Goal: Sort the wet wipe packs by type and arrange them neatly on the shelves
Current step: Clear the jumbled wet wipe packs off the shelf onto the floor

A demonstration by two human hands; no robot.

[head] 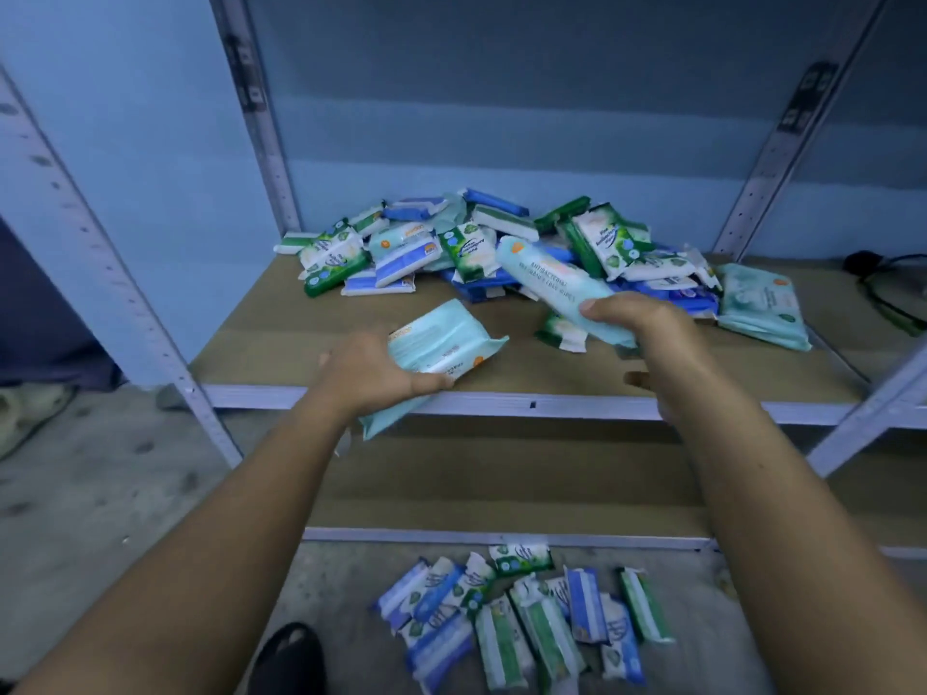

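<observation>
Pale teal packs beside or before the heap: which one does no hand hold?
The rightmost pack, at the right end of the shelf. It lies flat; the left hand grips the left pack, the right hand the middle pack.

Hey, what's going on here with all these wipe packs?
A person is sorting wet wipe packs at a shelf unit. The left hand holds a pale teal pack, and the right hand grips a second teal pack above the shelf board. A mixed pile of green, blue and teal packs lies at the back. Other teal packs sit to the right, and small packs lie on the floor.
</observation>
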